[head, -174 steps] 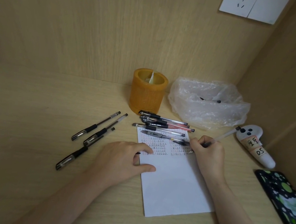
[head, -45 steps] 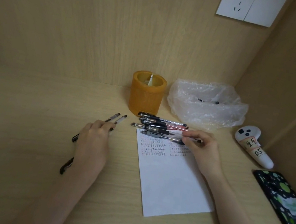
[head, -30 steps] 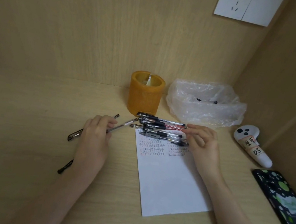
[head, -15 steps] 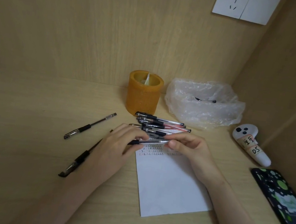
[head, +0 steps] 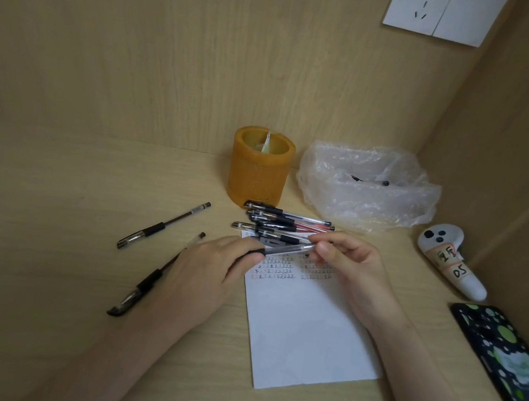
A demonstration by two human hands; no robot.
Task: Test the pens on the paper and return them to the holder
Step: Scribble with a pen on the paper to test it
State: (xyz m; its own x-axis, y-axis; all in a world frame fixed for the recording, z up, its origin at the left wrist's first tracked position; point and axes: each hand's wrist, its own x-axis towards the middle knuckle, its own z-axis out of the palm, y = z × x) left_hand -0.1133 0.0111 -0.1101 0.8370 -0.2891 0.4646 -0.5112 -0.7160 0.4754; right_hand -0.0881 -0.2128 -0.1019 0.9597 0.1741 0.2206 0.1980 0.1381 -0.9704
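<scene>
A white sheet of paper [head: 304, 331] lies on the desk, with rows of scribbles near its far edge. Over those scribbles both hands hold one clear-barrelled black pen [head: 286, 249]. My left hand [head: 210, 271] grips its black cap end; my right hand [head: 348, 272] pinches the barrel's other end. A pile of several pens [head: 284, 222] rests at the paper's far edge. Two black pens [head: 161, 227] [head: 153, 278] lie loose to the left. The orange cylindrical holder [head: 259, 166] stands behind the pile.
A crumpled clear plastic bag [head: 365, 188] sits right of the holder. A white controller with a label [head: 447, 260] lies near the right wall, and a dark phone with green spots [head: 514, 361] lies at the right edge. Wooden walls enclose the back and right.
My left hand picked one pen from the three at the left and carried it over the paper. My right hand left the pile and took hold of that pen's other end.
</scene>
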